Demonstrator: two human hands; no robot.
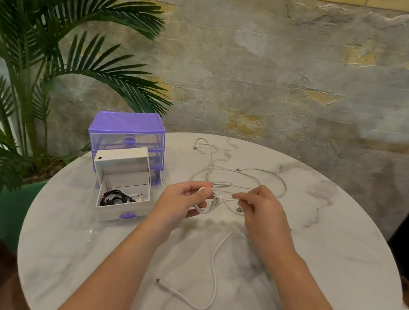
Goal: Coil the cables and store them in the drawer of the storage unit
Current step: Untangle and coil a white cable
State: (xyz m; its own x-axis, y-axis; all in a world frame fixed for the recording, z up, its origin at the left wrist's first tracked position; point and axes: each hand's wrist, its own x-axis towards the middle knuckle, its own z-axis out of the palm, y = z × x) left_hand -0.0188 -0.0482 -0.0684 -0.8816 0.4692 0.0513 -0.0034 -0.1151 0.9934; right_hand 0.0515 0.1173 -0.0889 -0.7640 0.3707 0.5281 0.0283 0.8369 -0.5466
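My left hand [183, 199] grips a small coil of white cable [207, 207] above the middle of the round marble table [77, 242]. My right hand [261, 209] pinches the same cable just right of the coil. Its loose tail [215, 272] trails toward me and ends in a plug near the front. Another white cable [256, 176] lies spread out behind my hands. The purple storage unit [127, 129] stands at the back left, with its white drawer [136, 204] pulled out. A black coiled cable [116, 197] lies inside the drawer.
A potted palm [40, 53] stands left of the table, behind the storage unit. A rough plastered wall [291, 74] runs behind the table. The table's edge curves round close to the drawer's left side.
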